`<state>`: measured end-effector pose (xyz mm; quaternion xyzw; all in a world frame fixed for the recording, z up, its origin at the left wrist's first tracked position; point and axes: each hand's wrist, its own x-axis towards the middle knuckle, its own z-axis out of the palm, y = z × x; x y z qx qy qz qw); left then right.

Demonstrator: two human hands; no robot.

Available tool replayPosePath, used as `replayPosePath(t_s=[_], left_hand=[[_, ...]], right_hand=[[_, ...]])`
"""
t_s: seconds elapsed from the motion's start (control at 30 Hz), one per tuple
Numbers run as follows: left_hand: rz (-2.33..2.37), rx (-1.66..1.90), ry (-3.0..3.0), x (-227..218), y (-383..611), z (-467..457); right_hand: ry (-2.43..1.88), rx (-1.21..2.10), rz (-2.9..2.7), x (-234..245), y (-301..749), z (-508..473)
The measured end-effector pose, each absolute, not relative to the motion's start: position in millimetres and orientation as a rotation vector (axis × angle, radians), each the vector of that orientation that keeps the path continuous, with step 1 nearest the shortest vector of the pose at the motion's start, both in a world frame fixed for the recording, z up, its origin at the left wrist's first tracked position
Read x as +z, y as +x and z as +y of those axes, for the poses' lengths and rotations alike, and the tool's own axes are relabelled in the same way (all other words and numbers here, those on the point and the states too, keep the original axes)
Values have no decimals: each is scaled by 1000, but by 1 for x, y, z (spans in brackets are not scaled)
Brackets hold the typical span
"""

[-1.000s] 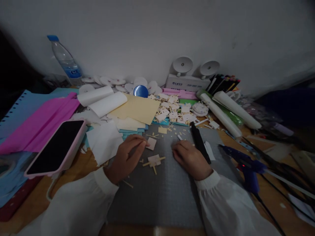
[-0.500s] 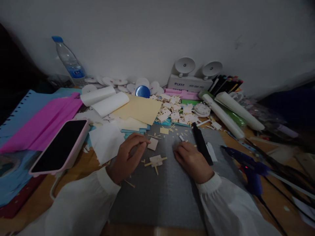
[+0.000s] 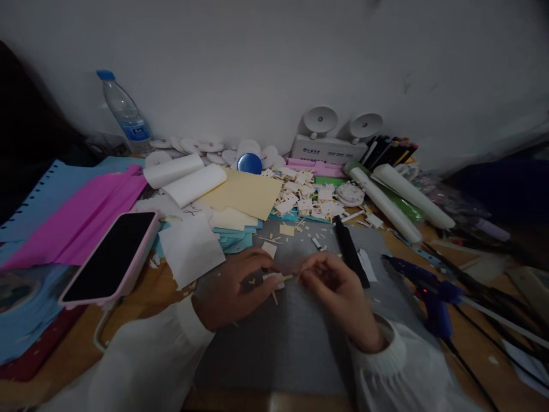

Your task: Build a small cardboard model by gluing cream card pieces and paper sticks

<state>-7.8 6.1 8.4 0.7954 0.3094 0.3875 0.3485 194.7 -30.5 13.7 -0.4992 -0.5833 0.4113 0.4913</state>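
Note:
Both hands meet over a grey cutting mat point(image 3: 291, 343). My left hand point(image 3: 234, 289) has its fingers curled onto a small cream paper piece with thin strips point(image 3: 274, 278) that lies on the mat. My right hand point(image 3: 338, 294) pinches the right end of one thin strip of that piece. A small cream square point(image 3: 269, 249) lies just beyond my left fingers. A black craft knife point(image 3: 349, 252) rests on the mat to the right of my right hand.
A phone in a pink case point(image 3: 109, 257) lies at left on pink and blue sheets. Cream paper, white rolls point(image 3: 195, 184), small cut pieces point(image 3: 304, 197) and a water bottle point(image 3: 126, 117) crowd the back. A blue glue gun point(image 3: 429, 286) with its cord lies at right.
Both hands have moved inward onto the stripped paper piece; before, they rested apart on the mat, the left by the cream square. The view has shifted slightly.

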Motion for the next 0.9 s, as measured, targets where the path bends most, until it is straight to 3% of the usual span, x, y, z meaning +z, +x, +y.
replayPosePath(t_s=[0.27,0.53,0.73,0.9], left_hand=[[746,787,2165,17,-10,0],[695,818,2143,14,-6,1],[873,938,1911,6,-8,5],[921,950,1779,2,-8,6]], right_hand=[[-1170,1128,-1260,17,168,-40],[-1266,1127,-1254,17,176,-54],[-1728,681,-1424,32,245,-103],[-2216,508,-1227,3,336,-157]])
